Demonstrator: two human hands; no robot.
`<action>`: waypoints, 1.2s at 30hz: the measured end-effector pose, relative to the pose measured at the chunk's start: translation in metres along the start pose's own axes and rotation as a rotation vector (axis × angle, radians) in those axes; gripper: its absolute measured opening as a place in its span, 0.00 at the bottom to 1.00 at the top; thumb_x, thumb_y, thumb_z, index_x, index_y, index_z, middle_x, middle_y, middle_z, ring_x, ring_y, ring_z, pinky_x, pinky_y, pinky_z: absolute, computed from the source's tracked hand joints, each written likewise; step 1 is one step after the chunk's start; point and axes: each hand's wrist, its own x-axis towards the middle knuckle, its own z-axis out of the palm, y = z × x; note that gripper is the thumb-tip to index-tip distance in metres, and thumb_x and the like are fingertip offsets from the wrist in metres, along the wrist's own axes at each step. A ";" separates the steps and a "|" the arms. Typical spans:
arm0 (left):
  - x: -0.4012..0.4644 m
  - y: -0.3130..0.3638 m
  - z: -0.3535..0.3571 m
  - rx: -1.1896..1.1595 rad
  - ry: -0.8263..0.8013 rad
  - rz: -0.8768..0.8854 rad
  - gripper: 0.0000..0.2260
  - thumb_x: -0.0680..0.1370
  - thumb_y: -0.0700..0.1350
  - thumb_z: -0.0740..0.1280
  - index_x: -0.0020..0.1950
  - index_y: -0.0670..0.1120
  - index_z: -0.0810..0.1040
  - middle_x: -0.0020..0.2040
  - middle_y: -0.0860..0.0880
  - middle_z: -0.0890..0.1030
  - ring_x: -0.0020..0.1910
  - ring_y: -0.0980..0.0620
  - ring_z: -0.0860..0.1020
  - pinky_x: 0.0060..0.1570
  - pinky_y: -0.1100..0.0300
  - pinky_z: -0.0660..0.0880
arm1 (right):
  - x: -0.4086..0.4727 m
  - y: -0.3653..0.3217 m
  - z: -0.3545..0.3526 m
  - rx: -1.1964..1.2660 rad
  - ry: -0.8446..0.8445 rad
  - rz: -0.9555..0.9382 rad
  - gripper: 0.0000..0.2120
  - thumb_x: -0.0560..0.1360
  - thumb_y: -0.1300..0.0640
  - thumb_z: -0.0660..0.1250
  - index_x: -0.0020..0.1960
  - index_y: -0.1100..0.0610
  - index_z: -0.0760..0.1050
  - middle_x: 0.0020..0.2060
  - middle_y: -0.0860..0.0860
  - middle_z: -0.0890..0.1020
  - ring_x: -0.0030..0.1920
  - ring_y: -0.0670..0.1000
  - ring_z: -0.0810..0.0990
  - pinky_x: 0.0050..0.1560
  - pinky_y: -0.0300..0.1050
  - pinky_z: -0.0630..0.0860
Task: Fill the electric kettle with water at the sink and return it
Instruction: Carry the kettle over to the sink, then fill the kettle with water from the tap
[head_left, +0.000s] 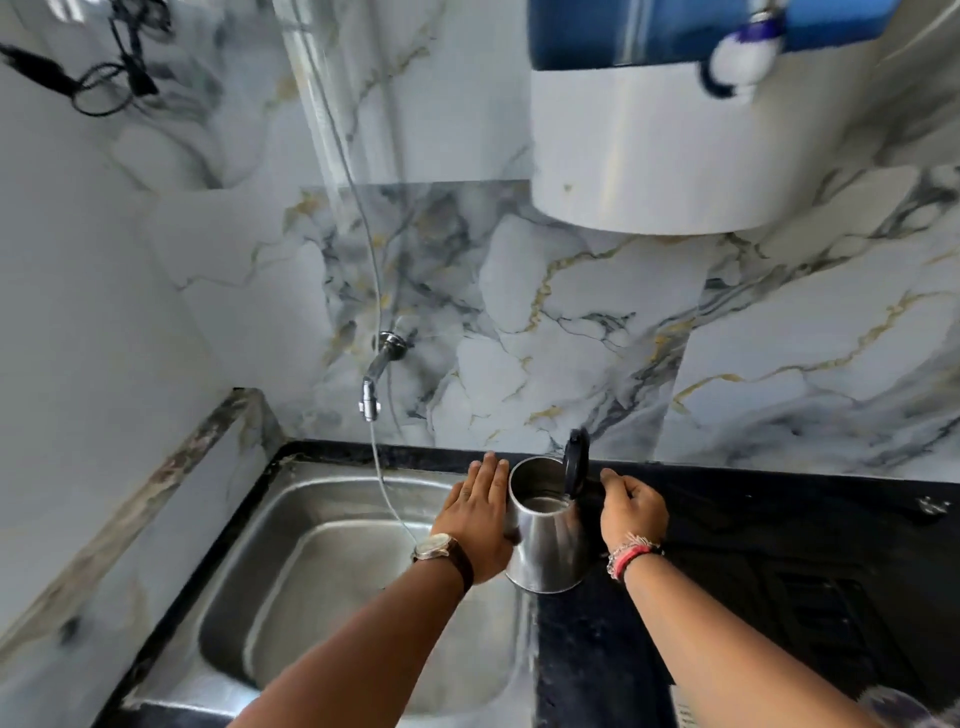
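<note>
Steel kettle sits btwn both hands, at the sink's 3 o'clock edge where steel meets the black surface. Left hand lies flat w/ fingers together, palm pressed on the kettle's 9 o'clock side. Right hand at its 3 o'clock, fingers curled; can't tell if it grips the handle, hidden behind the body. Marble-look wall w/ a tap at 11 o'clock, thin hose hanging into the sink, white-and-blue unit overhead. Kettle stands upright, long axis vertical, mouth up; black lid flipped open, standing on the 3 o'clock side.
</note>
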 end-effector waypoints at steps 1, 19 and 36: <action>-0.001 -0.018 -0.002 -0.008 -0.007 -0.002 0.43 0.77 0.56 0.63 0.80 0.48 0.37 0.80 0.45 0.36 0.79 0.46 0.40 0.76 0.52 0.42 | -0.007 0.000 0.017 0.002 0.003 0.020 0.23 0.76 0.45 0.69 0.25 0.52 0.70 0.17 0.46 0.69 0.25 0.53 0.69 0.32 0.49 0.67; 0.041 -0.286 -0.027 -0.133 -0.164 -0.048 0.37 0.76 0.54 0.56 0.81 0.46 0.45 0.81 0.43 0.54 0.79 0.42 0.52 0.75 0.48 0.54 | -0.045 -0.029 0.278 -0.106 -0.047 0.059 0.25 0.75 0.45 0.68 0.31 0.65 0.72 0.28 0.64 0.76 0.34 0.65 0.76 0.38 0.57 0.75; 0.142 -0.256 -0.111 0.164 -0.040 -0.210 0.17 0.74 0.64 0.60 0.44 0.51 0.75 0.33 0.52 0.70 0.34 0.48 0.71 0.41 0.51 0.64 | -0.022 -0.022 0.316 -0.057 -0.042 0.078 0.24 0.72 0.46 0.68 0.29 0.63 0.68 0.24 0.54 0.69 0.30 0.56 0.68 0.34 0.54 0.69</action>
